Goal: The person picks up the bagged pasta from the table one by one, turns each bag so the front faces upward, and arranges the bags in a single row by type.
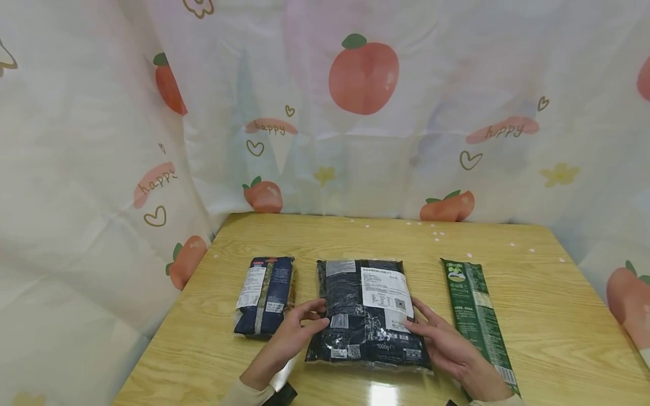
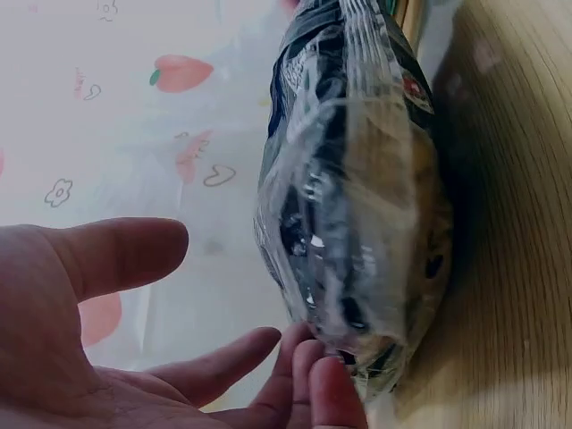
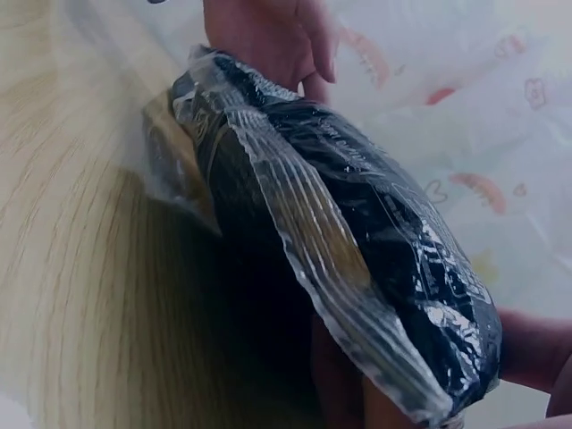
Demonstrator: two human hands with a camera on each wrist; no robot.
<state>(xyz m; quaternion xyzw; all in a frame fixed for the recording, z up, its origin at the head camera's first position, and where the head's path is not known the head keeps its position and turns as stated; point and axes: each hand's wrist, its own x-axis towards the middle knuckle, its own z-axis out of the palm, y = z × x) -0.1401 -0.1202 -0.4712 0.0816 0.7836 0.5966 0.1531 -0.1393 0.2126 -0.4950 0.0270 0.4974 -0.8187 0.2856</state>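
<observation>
A large dark plastic food bag [image 1: 350, 316] marked 1000g lies with its white label facing up. At its left edge is my left hand [image 1: 297, 332]; in the left wrist view the fingertips [image 2: 335, 393] touch the bag's lower end, while the thumb [image 2: 134, 255] stands apart from it. My right hand [image 1: 447, 347] grips the right edge, thumb on top. Seen from the right wrist, fingers [image 3: 338, 380] reach beneath the bag, by its crimped clear seam [image 3: 304, 232]. The bag's underside is mostly hidden.
To the left lies a smaller blue packet [image 1: 266, 299] with white labels and a see-through strip. A long narrow green packet [image 1: 477, 316] lies right of the right hand. The wooden table [image 1: 548, 316] meets a patterned curtain [image 1: 315, 158] behind and at the sides.
</observation>
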